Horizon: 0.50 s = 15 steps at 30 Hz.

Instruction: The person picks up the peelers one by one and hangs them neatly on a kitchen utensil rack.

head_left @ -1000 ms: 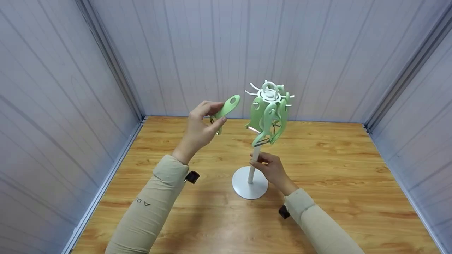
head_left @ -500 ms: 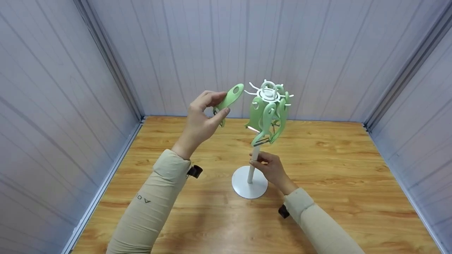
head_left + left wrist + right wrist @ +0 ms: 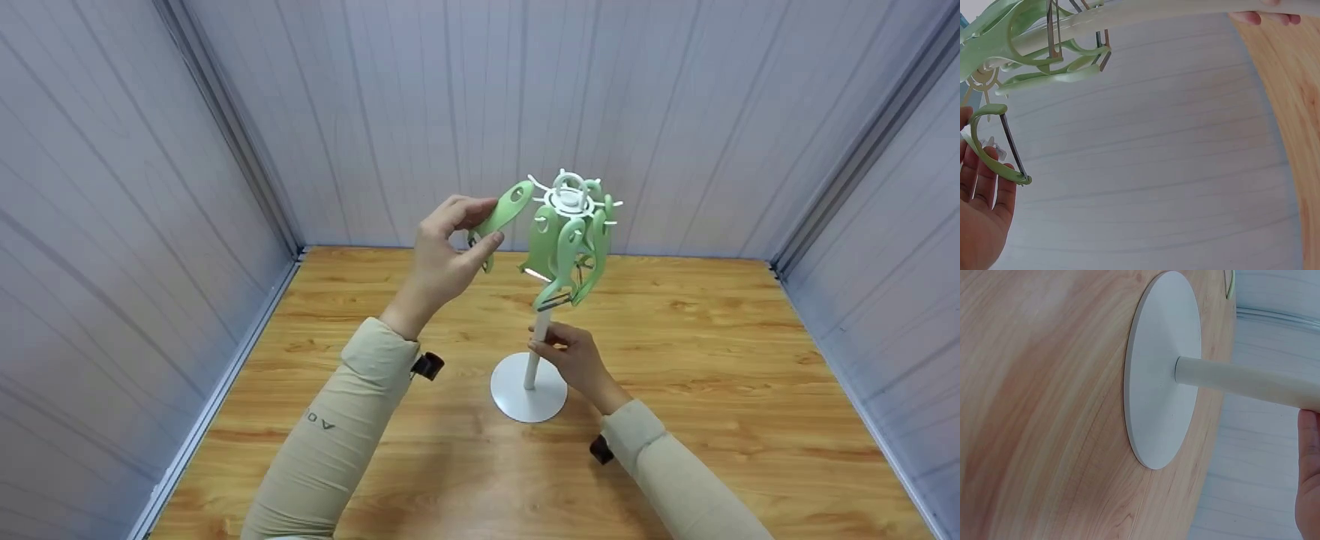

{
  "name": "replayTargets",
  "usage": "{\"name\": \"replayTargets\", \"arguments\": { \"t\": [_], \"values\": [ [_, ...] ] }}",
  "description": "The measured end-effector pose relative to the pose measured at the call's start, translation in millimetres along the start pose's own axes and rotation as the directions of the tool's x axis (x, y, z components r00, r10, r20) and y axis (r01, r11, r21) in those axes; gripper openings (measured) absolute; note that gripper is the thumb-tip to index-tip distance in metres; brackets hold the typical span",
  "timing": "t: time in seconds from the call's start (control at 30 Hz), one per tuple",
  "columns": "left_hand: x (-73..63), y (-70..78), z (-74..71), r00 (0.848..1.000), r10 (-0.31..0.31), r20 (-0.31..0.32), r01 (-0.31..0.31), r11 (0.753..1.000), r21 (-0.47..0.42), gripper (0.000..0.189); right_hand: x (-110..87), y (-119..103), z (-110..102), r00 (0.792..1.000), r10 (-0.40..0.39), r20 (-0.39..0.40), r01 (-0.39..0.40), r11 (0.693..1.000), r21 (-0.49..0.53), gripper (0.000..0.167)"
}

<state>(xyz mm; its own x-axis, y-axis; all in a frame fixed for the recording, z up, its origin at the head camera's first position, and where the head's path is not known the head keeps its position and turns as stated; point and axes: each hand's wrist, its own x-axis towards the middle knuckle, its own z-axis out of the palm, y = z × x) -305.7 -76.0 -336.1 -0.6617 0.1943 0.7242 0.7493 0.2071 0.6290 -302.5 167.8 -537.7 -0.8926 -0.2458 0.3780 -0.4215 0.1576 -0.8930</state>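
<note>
My left hand (image 3: 452, 251) pinches a light-green peeler (image 3: 504, 211) by its handle. The hole at the handle's end is right at the tips of the hooks on a white rack (image 3: 568, 201), on its left side. In the left wrist view the held peeler's metal blade (image 3: 1012, 145) spans its curved fork. Several green peelers (image 3: 568, 259) hang from the rack's hooks by their handle holes, blades downward. Lower down, my right hand (image 3: 577, 360) grips the rack's white pole (image 3: 1247, 382) between thumb and fingers.
The rack's round white base (image 3: 1157, 410) stands flat on the wooden table (image 3: 697, 360). Pale panelled walls (image 3: 397, 120) enclose the table at the back, left and right. A dark wrist camera (image 3: 428, 365) sits below the left sleeve.
My left hand has moved right with the peeler and risen slightly, bringing the handle's end up to the rack's hooks. The right hand stays on the pole.
</note>
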Motion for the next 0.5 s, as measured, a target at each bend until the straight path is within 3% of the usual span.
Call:
{"name": "replayTargets", "arguments": {
  "t": [0.5],
  "values": [
    [-0.2, 1.3, 18.3, 0.999, -0.051, 0.015, 0.052, 0.996, -0.066, 0.034, -0.9, 1, 0, 0.999, -0.031, -0.006, 0.031, 1.000, -0.004, 0.022]
  ]
}}
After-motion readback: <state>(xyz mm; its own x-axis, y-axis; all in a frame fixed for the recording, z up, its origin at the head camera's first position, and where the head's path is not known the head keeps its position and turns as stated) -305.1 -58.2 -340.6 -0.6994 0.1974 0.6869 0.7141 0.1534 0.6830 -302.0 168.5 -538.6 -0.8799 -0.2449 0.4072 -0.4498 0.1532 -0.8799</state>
